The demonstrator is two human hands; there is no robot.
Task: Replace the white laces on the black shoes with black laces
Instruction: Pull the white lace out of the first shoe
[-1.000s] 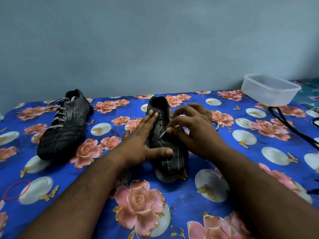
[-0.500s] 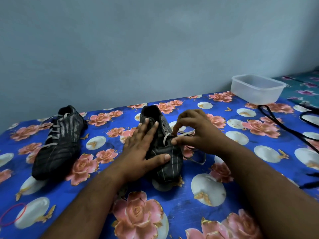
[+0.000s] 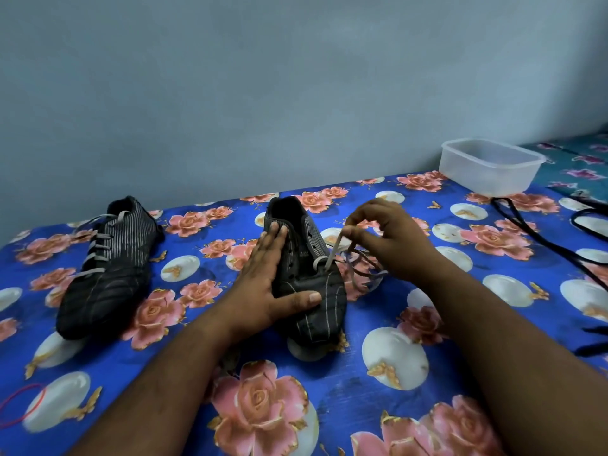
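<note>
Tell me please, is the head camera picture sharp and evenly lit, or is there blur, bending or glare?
Head view: soft, dim, even light with no harsh glare; wide-angle bending curves the bed edge and stretches the forearms; the right hand pinching the white lace looks slightly motion-blurred; the left hand on the middle shoe is sharper; the plastic container is soft but readable.

text: none readable | brands/labels: none legible on either black shoe (image 3: 304, 274) | numbers/signs: none | note: small pale marking by the eyelets of the middle shoe, too blurred to read
</note>
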